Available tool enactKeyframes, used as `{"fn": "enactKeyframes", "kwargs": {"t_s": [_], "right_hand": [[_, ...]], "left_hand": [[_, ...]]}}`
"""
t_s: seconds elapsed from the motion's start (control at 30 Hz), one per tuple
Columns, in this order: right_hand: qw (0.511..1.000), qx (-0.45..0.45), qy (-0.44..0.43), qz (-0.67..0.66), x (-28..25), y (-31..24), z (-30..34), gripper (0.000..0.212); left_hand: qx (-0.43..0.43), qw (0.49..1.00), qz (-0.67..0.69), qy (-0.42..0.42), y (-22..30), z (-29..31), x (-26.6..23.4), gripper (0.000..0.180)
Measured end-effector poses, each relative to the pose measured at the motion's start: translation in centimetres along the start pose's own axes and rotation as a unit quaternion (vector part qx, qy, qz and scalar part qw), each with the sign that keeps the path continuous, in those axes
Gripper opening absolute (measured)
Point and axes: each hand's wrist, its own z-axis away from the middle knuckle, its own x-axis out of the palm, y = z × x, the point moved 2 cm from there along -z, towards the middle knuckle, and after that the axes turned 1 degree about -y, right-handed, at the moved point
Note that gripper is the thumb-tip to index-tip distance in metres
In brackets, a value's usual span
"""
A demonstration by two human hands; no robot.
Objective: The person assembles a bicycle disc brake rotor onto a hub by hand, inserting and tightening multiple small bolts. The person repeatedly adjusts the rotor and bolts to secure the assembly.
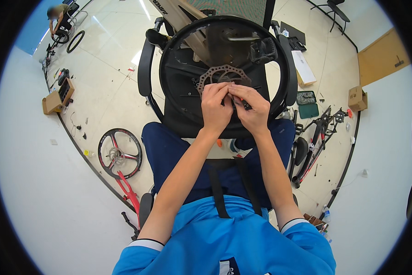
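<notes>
Two hands meet at frame centre over the brake disc (207,79), which sits inside the black wheel (219,19). Left hand (216,104): curled, fingertips pinched. Right hand (252,107): same, with a small dark item (246,105) by its fingers (can't tell what's pinched, fingertips hide it). My call: steady the disc, keep the pinch square to it. Wheel lies over a black chair (178,126); small loose parts (189,95) there might roll. Room, left to right: person (60,19) upper left, three-spoke wheel (117,156) lower left on pale floor (109,96), green case (308,111), bike frame (312,156), carton (357,98) far right.
</notes>
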Motion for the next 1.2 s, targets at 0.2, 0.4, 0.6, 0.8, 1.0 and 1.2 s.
{"fn": "enactKeyframes", "kwargs": {"t_s": [0.2, 0.4, 0.6, 0.8, 1.0, 1.2], "right_hand": [[1.0, 0.003, 0.023, 0.003, 0.5, -0.1, 0.3, 0.027], [0.998, -0.04, 0.015, 0.037, 0.7, -1.1, -0.2, 0.028], [0.999, -0.016, 0.037, 0.018, 0.9, 0.0, 0.7, 0.026], [0.997, 0.01, 0.072, 0.004, 1.6, 0.0, 0.5, 0.022], [0.999, -0.018, 0.012, 0.034, 0.8, -1.1, 0.0, 0.027], [0.999, -0.033, -0.002, 0.036, 0.4, -1.0, -0.5, 0.027]], "left_hand": [[-0.055, 0.997, 0.043, 0.032, -0.4, 0.6, 0.0, 0.031], [-0.039, 0.998, 0.054, 0.015, -0.5, 0.2, 0.0, 0.029], [-0.05, 0.998, 0.024, 0.028, 0.0, 0.6, -0.1, 0.028], [-0.072, 0.993, 0.08, 0.047, -0.5, 0.7, 0.2, 0.027], [-0.07, 0.994, 0.078, 0.034, -0.2, 0.0, 0.2, 0.026], [-0.009, 0.999, 0.031, -0.014, -0.5, -0.7, -0.1, 0.027]]}}
